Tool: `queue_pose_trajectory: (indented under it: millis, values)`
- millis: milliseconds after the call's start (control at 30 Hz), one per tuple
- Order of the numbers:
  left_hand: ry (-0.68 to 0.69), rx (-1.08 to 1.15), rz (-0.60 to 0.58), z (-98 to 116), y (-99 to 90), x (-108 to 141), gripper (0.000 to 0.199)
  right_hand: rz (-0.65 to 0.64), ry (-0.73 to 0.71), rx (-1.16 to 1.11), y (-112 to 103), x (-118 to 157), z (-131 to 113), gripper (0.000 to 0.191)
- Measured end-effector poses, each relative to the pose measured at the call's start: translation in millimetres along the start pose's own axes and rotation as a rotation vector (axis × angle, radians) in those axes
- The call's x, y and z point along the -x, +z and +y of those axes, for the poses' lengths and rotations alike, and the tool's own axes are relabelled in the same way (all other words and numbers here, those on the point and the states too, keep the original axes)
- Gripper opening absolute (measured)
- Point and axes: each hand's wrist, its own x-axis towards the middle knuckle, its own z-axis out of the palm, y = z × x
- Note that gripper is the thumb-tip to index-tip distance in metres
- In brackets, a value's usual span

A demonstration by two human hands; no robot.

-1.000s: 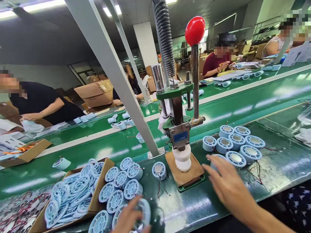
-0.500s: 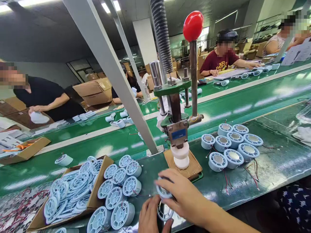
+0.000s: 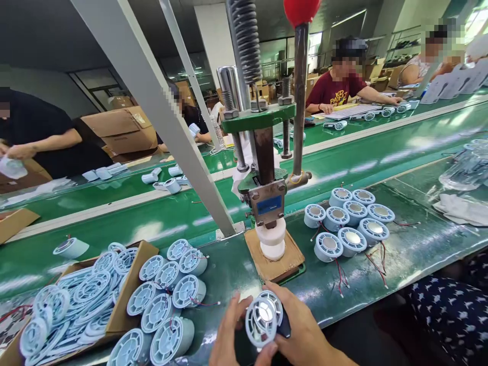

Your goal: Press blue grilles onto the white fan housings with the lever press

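Pale-blue ribbed plastic, a round grille disc (image 3: 264,316) with a shiny silver centre, sits pinched between your left hand (image 3: 229,335) and right hand (image 3: 305,335), both closed on its rim. At twelve o'clock stands the hand press (image 3: 267,203) on brown board; at two o'clock, smooth-capped round housings (image 3: 351,223) trailing red wires.

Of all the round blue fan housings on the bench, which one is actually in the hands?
The housing at bottom centre, held between left hand and right hand, off the bench. The rest lie on the bench in clusters left and right.
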Motion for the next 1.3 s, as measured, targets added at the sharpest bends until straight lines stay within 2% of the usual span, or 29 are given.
queue_pose_trajectory:
  millis: [67, 167, 333, 533, 667, 767, 867, 933, 1033, 1100, 1133, 1167, 1233, 1300]
  values:
    - [0.073, -0.042, 0.015, 13, 9.8, -3, 0.064, 0.056, 0.024, -0.002, 10, 2, -1, 0.072]
    - [0.091, -0.126, 0.029, 22, 19.2, -8, 0.063, 0.097, 0.061, -0.005, 13, 4, 0, 0.068]
    - [0.062, -0.121, 0.062, 17, 22.7, -9, 0.061, 0.066, 0.047, -0.039, 15, 8, 4, 0.071]
    - [0.072, -0.026, 0.017, 16, 18.1, -7, 0.058, 0.042, 0.148, -0.083, 23, 18, 10, 0.073]
    - [0.031, -0.003, -0.016, 19, 14.1, -7, 0.058, 0.022, 0.101, -0.074, 16, 13, 6, 0.073]
    - [0.02, 0.018, -0.015, 19, 16.6, -6, 0.06, 0.058, 0.125, -0.09, 17, 10, 4, 0.075]
    - [0.013, 0.032, -0.001, 14, 28.4, -1, 0.06, 0.053, 0.049, -0.034, 20, 10, 5, 0.072]
    - [0.015, 0.032, 0.011, 11, 39.2, 4, 0.055, -0.009, -0.04, 0.029, 14, 9, 6, 0.07]
    - [-0.006, 0.057, 0.006, 7, 46.6, 8, 0.051, -0.205, -0.13, 0.115, -20, -9, 3, 0.07]
    - [-0.06, 0.082, -0.048, 10, 38.1, 1, 0.052, -0.328, -0.185, 0.185, -63, -38, -8, 0.066]
    - [-0.097, 0.088, -0.091, 12, 29.8, -7, 0.053, -0.338, -0.211, 0.226, -90, -59, -17, 0.065]
    - [-0.131, 0.086, -0.139, 16, 19.7, -18, 0.053, -0.279, -0.226, 0.259, -117, -85, -27, 0.064]
    - [-0.171, 0.077, -0.198, 26, -0.4, -48, 0.052, 0.034, -0.291, 0.325, -167, -147, -48, 0.049]
    - [-0.149, 0.104, -0.203, 38, -12.8, -82, 0.052, 0.297, -0.366, 0.455, -203, -218, -64, 0.042]
